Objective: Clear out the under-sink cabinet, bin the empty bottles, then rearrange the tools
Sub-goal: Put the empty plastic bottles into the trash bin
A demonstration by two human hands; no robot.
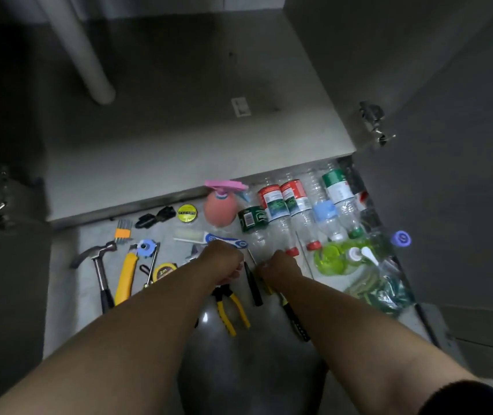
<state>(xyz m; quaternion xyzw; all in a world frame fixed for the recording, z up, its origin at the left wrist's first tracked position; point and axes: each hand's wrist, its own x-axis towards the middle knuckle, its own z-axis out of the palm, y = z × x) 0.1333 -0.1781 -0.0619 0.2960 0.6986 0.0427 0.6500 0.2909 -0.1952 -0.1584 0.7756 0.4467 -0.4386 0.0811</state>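
Both hands low over the tools on the floor

Left hand (226, 259) fisted above the pliers (230, 307); right hand (281, 266) closed on a screwdriver (294, 320) (bottles (287, 205) lie beyond).

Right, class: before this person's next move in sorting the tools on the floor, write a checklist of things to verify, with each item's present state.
1. Cabinet floor emptied: ok, only a small label shows.
2. Plastic bottles binned: not ok, they lie in a row on the floor.
3. Hammer and yellow pliers laid apart from the bottles: ok.
4. Left hand grip: cannot tell, closed over something hidden.
5. Right hand grip: cannot tell, fingers hidden.
6. Bin within reach: cannot tell, none in view.
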